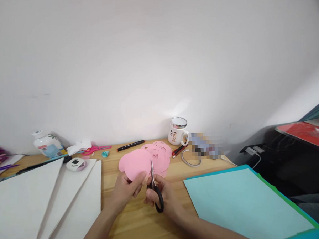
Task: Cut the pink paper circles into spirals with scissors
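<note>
My left hand [131,187] pinches a piece of pink paper [137,164] by its lower edge, thumb on top. The paper has a rounded, scalloped outline. In my right hand [163,196] is a pair of black-handled scissors [158,201], fingers in the loops and blades pointing away from me. The blades lie along the right edge of the pink paper; whether they bite into it I cannot tell. Just behind, more pink paper cutouts [161,157] with curved slits lie on the wooden table [133,228], partly covered by the held piece.
White sheets [80,202] lie at left, with a white correction tape [76,164] on them. Pink scissors [95,149], a black marker [131,145] and a white mug [177,132] stand or lie near the wall. Light blue sheets [233,204] cover the right side.
</note>
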`<state>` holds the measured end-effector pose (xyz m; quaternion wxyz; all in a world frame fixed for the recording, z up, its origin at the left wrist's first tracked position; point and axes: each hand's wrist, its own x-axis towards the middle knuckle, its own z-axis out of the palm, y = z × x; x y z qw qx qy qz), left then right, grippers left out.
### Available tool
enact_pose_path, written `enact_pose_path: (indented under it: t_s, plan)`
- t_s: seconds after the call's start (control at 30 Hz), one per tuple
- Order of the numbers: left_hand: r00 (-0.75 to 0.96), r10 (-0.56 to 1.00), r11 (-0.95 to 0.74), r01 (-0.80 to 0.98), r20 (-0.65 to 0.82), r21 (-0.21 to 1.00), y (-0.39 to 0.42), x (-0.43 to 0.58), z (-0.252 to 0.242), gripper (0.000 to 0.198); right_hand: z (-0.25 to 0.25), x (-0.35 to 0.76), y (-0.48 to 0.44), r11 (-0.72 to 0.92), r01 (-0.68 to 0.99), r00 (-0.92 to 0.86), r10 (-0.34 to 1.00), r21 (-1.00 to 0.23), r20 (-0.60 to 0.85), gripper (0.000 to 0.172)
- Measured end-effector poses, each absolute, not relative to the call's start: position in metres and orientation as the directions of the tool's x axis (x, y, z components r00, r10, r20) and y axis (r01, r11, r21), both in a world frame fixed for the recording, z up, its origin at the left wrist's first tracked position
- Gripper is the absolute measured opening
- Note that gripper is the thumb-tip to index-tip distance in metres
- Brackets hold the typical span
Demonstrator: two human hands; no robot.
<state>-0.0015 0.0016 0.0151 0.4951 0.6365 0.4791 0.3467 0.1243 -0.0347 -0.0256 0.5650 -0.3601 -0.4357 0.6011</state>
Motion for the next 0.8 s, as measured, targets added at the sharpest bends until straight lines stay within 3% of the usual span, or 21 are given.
enact_pose_path:
  t_s: [0.1, 0.27, 0.47, 0.8]
  plan:
    - [0.293, 0.956, -0.065, 0.262, -0.015, 0.963, 0.0014, 0.0006, 0.0162, 0.047, -0.0258, 0.1224, -0.0367, 0.017, -0.366, -0.115, 0.991, -0.93, 0.064, 0.037]
    - [0.265, 0.963, -0.013, 0.247, -0.055, 0.969, -0.0012, 0.0036, 0.0214, 0.031, -0.0249, 0.1223, -0.0364, 0.051, -0.391, -0.126, 0.986, -0.919, 0.109, 0.038]
    - [0.269, 0.962, -0.016, 0.255, -0.055, 0.967, -0.0012, 0.0013, 0.0226, 0.032, -0.0202, 0.1247, -0.0342, 0.103, -0.421, -0.116, 0.979, -0.901, 0.166, 0.038]
    - [0.258, 0.966, -0.039, 0.28, -0.036, 0.959, 0.0019, -0.0033, 0.0144, 0.037, -0.0246, 0.125, -0.0352, -0.009, -0.361, -0.113, 0.993, -0.933, 0.034, 0.039]
